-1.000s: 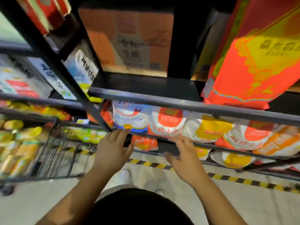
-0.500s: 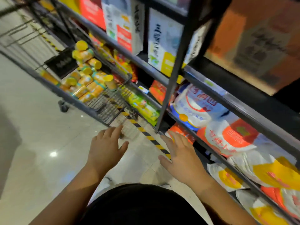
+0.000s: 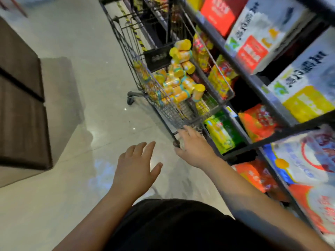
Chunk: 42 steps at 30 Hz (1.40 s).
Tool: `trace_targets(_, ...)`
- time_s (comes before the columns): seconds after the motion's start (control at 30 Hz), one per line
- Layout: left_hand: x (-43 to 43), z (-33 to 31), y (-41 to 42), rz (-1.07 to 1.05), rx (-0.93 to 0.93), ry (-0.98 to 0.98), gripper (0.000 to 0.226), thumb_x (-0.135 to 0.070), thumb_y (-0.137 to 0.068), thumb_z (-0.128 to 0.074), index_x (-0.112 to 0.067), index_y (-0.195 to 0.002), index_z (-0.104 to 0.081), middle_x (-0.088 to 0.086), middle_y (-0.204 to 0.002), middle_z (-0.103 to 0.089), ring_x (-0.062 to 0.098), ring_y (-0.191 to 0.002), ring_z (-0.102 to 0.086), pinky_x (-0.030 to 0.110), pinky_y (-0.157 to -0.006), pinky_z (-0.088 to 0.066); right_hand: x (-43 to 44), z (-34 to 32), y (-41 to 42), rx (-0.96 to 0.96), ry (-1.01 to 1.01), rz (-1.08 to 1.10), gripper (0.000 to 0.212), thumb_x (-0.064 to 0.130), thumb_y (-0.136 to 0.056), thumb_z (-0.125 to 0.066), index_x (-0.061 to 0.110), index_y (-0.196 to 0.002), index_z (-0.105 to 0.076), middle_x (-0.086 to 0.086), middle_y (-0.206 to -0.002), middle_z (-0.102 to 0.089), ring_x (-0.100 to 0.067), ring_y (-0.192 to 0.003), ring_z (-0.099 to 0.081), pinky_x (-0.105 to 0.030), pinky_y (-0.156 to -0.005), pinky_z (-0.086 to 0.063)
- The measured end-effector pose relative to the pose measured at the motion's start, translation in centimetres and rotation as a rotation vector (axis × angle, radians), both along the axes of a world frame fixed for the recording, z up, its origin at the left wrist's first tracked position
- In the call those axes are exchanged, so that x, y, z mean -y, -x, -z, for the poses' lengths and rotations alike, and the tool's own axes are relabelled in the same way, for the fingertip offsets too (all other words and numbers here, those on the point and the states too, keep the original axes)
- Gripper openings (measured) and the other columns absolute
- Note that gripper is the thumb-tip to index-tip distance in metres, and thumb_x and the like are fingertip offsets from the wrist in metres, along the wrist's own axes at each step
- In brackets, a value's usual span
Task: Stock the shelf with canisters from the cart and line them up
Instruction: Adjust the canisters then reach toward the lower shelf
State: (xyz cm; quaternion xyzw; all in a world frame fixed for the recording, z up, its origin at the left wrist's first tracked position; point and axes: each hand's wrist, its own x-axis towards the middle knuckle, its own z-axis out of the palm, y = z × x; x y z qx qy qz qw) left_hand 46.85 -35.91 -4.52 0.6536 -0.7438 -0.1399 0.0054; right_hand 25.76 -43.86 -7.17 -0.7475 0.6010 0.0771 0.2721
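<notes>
The canisters (image 3: 178, 84) beyond the right hand (image 3: 194, 149) were yellow and orange with teal bands, in a dark grey cart (image 3: 170, 113). Packets (image 3: 221, 134) right of that hand were green and yellow. Left of the left hand (image 3: 135, 169), a block (image 3: 20, 105) was brown.

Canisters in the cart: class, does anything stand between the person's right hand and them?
Yes. The cart's near wire wall stands between the right hand and the yellow canisters piled behind it. The hand is low, by that wall's lower edge. The cart is open on top, so reaching over the rim looks unobstructed.

Yellow canisters (image 3: 178, 84) lie jumbled in wire cart (image 3: 126, 44).
</notes>
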Motion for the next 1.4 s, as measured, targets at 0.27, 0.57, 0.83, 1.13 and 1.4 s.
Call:
trace_targets(0.27, 6.9, 1.1, -3.9, -0.029, -0.009, -0.032, 0.068, -0.058, -0.094, -0.046, -0.021, -0.15, -0.041, 0.01, -0.146, -0.053, 0.034, -0.13, -0.05, 0.048, -0.099, -0.046, 2.6, -2.0, -4.2, 0.065, -0.001, -0.014, 0.073, 0.048, -0.098, -0.055, 0.027, -0.159, -0.02, -0.002, -0.168, -0.012, -0.028, -0.152, -0.019, -0.044, -0.118, -0.027)
trace_targets(0.57, 23.6, 4.9, -4.9, -0.065, 0.092, -0.123, 0.066, -0.054, -0.099, -0.045, -0.023, -0.154, -0.029, 0.006, -0.152, -0.042, 0.031, -0.133, -0.042, 0.043, -0.102, -0.04, 8.9, -4.2, -2.6, 0.121, 0.029, -0.011, 0.072, 0.052, -0.098, -0.052, 0.036, -0.159, -0.016, 0.011, -0.167, -0.006, -0.015, -0.153, -0.01, -0.035, -0.12, -0.022)
trace_targets(0.83, 35.3, 3.7, -5.1, 0.008, 0.135, -0.096, 0.066, -0.056, -0.099, -0.042, -0.024, -0.155, -0.029, 0.004, -0.152, -0.041, 0.028, -0.137, -0.039, 0.041, -0.104, -0.04, 22.4, -2.4, -1.6, 0.092, -0.013, 0.046, 0.076, 0.053, -0.098, -0.052, 0.028, -0.16, -0.016, 0.003, -0.167, -0.008, -0.022, -0.152, -0.014, -0.036, -0.121, -0.02)
trace_targets(1.13, 42.5, 2.1, -4.5, 0.127, 0.044, -0.011, 0.07, -0.063, -0.09, -0.033, -0.024, -0.147, -0.045, 0.004, -0.139, -0.056, 0.028, -0.128, -0.049, 0.043, -0.097, -0.048, 36.8, 2.9, -2.0, 0.039, -0.109, 0.212, 0.074, 0.048, -0.097, -0.056, 0.019, -0.158, -0.025, -0.008, -0.164, -0.02, -0.032, -0.148, -0.025, -0.046, -0.115, -0.034)
trace_targets(1.4, 53.3, 3.1, -5.4, 0.397, -0.115, 0.064, 0.063, -0.057, -0.089, -0.046, -0.018, -0.137, -0.056, 0.005, -0.125, -0.063, 0.029, -0.112, -0.058, 0.044, -0.088, -0.054, 44.2, 6.1, -2.9, 0.016, -0.169, 0.483, 0.072, 0.047, -0.098, -0.057, 0.023, -0.158, -0.023, -0.005, -0.164, -0.023, -0.029, -0.147, -0.029, -0.042, -0.114, -0.032)
